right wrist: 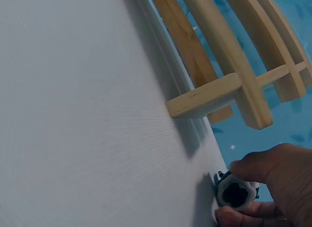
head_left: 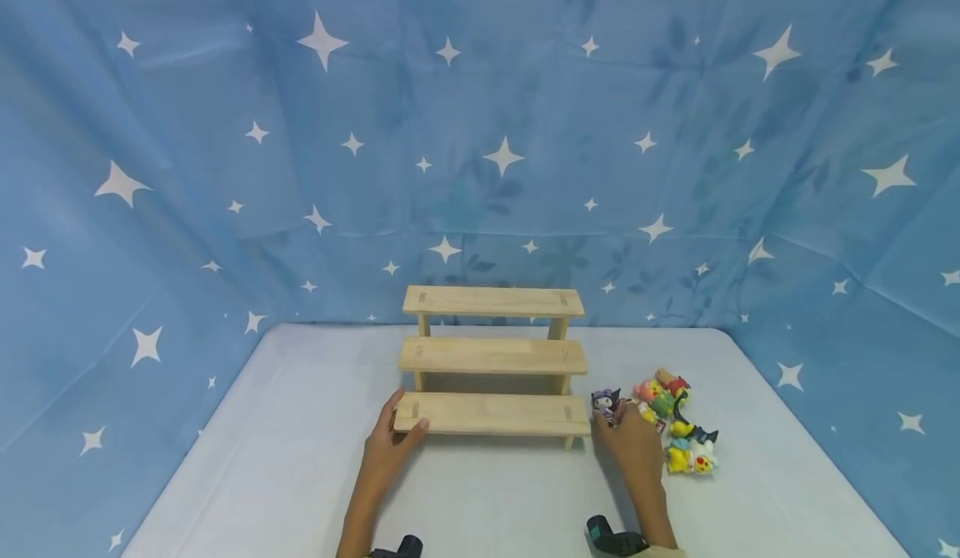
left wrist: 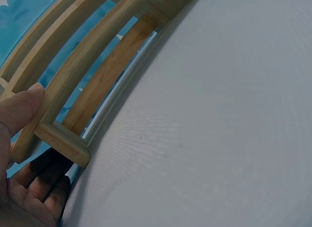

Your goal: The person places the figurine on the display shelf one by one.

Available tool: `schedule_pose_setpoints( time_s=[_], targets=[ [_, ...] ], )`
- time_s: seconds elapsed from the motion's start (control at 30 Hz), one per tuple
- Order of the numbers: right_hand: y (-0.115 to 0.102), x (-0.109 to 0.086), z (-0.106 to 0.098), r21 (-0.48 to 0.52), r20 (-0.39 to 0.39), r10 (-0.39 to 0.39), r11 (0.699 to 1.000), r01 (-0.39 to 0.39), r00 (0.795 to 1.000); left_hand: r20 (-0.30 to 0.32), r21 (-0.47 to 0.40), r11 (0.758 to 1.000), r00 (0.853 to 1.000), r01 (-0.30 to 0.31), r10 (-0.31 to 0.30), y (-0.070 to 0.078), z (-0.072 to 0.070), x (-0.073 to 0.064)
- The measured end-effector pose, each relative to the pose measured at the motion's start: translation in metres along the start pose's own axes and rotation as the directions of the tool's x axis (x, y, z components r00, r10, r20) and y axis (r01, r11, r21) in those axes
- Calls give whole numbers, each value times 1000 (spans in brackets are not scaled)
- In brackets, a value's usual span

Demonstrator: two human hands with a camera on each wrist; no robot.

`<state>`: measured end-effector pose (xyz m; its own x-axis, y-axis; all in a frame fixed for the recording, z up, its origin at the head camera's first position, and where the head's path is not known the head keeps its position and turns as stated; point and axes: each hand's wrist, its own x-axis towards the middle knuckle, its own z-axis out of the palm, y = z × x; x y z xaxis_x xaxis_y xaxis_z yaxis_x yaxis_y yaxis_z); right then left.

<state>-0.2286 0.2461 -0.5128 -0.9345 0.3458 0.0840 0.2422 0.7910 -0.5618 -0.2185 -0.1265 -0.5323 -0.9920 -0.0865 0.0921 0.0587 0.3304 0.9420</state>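
A three-step wooden display stand point(head_left: 491, 414) rises in tiers in the middle of the table. At the left end of its lowest board is my left hand point(head_left: 386, 450), gripping it with the thumb over the front edge; in the left wrist view the other fingers curl below the board beside the stand's foot point(left wrist: 63, 144). To the right of the stand, my right hand point(head_left: 636, 444) pinches a small figurine point(head_left: 604, 402) with a white face and a dark pointed hood. The right wrist view shows the figurine's round pale base point(right wrist: 236, 193) between thumb and fingers.
Several colourful toy figurines point(head_left: 693, 458) lie clustered just right of my right hand, some in yellow, red and green. A white cloth covers the table point(head_left: 285, 441). Blue star-patterned curtain point(head_left: 502, 208) encloses the back and both sides.
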Motion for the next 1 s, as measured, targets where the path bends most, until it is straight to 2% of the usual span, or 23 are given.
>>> schedule_pose_setpoints(
  time_s=[0.23, 0.57, 0.7, 0.87, 1.0],
  targets=[
    [0, -2, -4, 25, 21, -15, 1000, 15, 1000, -2, 7, 1000, 1000, -11, 11, 1, 0, 0],
    [-2, -1, 2, 42, -32, 21, 999, -19, 999, -10, 6, 1000, 1000, 4, -4, 0, 0, -1],
    [-4, -2, 1, 66, -8, 29, 997, -29, 1000, -15, -2, 1000, 1000, 6, -6, -1, 0, -1],
    [-2, -2, -3, 130, 60, 65, 989, -72, 996, -11, -3, 1000, 1000, -11, 11, -3, 0, 0],
    [0, -1, -9, 264, 110, 111, 955, -136, 988, -5, -9, 1000, 1000, -15, 15, -2, 0, 1]
  ],
)
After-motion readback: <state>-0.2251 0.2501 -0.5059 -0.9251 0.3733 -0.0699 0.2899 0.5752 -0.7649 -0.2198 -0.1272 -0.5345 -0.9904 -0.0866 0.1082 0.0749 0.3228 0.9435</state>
